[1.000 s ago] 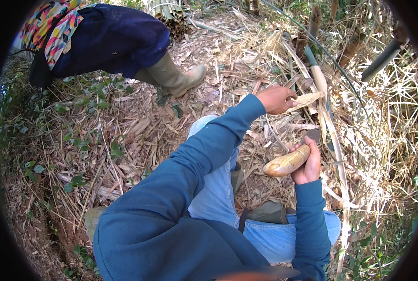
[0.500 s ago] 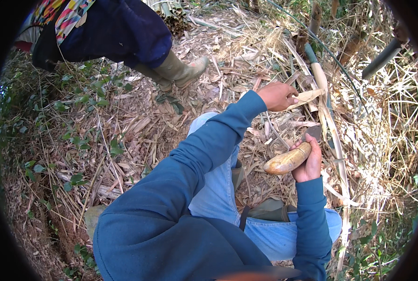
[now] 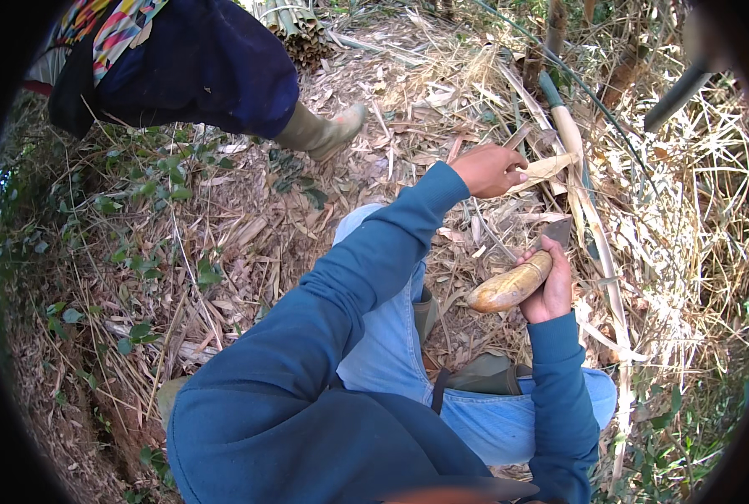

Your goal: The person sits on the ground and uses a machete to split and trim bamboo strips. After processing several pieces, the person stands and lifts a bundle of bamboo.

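Note:
My right hand (image 3: 549, 286) is wrapped round a knife with a thick yellow-brown wooden handle (image 3: 509, 286). Its dark blade (image 3: 558, 230) sticks up past my fingers, pointing away from me. Farther forward and a little to the left, my left hand (image 3: 489, 170) has its fingers bent together on the near end of a pale, dry leaf-like sheath (image 3: 547, 170). The sheath reaches right, to a long pale pole (image 3: 569, 134). My fingertips are partly hidden, so the exact grip is hard to see.
Another person's leg in dark blue trousers (image 3: 215, 67) and a tan rubber boot (image 3: 328, 133) is at upper left. Behind it lies a bundle of cut stalks (image 3: 299, 29). Dry leaf litter (image 3: 248, 227) covers the ground, with green plants (image 3: 139, 252) left and dry brush (image 3: 685, 218) right.
The view has shifted slightly. Only one of the other person's boots shows clearly now, where two showed before. Both my hands keep nearly the same pose.

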`<state>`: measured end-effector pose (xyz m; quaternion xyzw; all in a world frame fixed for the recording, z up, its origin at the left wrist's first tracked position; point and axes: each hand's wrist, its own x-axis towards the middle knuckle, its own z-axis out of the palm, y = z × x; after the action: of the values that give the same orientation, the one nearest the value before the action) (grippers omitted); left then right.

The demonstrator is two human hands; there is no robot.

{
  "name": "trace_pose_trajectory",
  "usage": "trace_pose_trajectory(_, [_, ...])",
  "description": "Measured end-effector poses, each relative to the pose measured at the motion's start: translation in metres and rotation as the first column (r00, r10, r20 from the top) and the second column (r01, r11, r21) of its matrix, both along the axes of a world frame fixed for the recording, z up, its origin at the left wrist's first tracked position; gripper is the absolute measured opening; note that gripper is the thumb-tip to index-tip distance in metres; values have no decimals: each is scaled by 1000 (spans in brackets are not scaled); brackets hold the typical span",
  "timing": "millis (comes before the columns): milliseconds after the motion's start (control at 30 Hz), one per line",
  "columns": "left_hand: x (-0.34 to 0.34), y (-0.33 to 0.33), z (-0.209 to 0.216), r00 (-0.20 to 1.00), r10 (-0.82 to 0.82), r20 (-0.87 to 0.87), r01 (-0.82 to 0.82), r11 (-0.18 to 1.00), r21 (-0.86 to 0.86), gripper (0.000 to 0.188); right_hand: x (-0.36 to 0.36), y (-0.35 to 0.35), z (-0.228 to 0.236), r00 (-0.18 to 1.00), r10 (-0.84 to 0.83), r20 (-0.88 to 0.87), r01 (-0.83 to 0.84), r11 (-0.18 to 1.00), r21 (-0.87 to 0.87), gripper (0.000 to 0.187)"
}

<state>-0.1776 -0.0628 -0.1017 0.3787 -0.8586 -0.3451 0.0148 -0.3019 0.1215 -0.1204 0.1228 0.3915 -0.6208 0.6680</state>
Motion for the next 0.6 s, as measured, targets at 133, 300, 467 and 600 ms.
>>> trace_pose_trajectory(133, [-1, 0, -3, 1000, -17, 7, 17, 1000, -14, 36, -2, 0, -7, 1000, 4, 17, -4, 1000, 5, 10])
trace_pose_trajectory(300, [-1, 0, -9, 1000, -22, -13, 22, 1000, -14, 36, -2, 1, -1, 1000, 0, 1, 0, 1000, 0, 10])
trace_pose_trajectory(467, [-3, -3, -11, 999, -34, 35, 36, 996, -87, 33, -2, -1, -8, 1000, -19, -7, 19, 1000, 16, 10])
trace_pose_trajectory(600, [0, 0, -11, 1000, -30, -1, 30, 998, -55, 34, 1, 0, -8, 1000, -25, 2, 25, 998, 55, 11])
